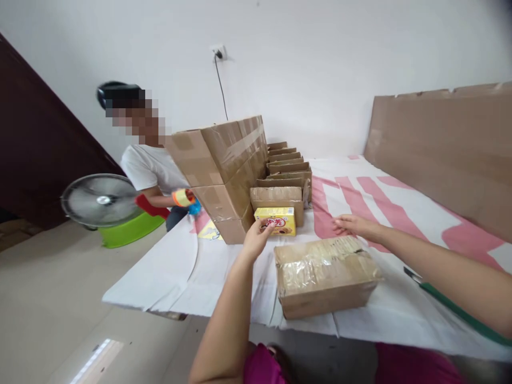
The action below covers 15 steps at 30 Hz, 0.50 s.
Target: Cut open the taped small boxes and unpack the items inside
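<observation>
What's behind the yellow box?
Behind the yellow box stands an upright cardboard piece, with more cardboard pieces beyond. The yellow box hides much of the nearest piece's lower front.

At left, the fan blades [86,204] are blurred. Mid-frame, the left hand [258,239] covers part of the yellow box [285,220]

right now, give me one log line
left hand: touching yellow box | right hand: empty, near taped carton | taped carton: on cloth

Round fan [104,200], wall socket [223,52], black cord [221,88]
</observation>
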Motion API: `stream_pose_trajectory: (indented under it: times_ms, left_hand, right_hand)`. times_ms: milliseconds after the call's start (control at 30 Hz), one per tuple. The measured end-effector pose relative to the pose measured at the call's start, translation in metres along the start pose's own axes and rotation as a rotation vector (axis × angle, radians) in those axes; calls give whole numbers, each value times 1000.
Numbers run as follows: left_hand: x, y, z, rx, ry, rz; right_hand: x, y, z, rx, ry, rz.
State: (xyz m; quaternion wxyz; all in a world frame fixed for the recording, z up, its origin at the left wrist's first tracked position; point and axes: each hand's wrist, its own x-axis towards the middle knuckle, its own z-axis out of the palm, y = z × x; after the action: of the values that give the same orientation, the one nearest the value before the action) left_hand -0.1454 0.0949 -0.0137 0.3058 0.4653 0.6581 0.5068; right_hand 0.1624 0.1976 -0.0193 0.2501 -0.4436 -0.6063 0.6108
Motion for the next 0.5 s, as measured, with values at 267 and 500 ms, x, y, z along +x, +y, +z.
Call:
stream_pose_trajectory:
  times_ms: [267, 500]
  left_hand:
    - [-84, 82, -35, 626, -746, 354]
    - [-96, 80, 24, 564, -782, 551]
  right_hand:
    - [-163, 77, -83, -809, 312, -98]
    - [-244, 136, -103, -1029, 406, 22]
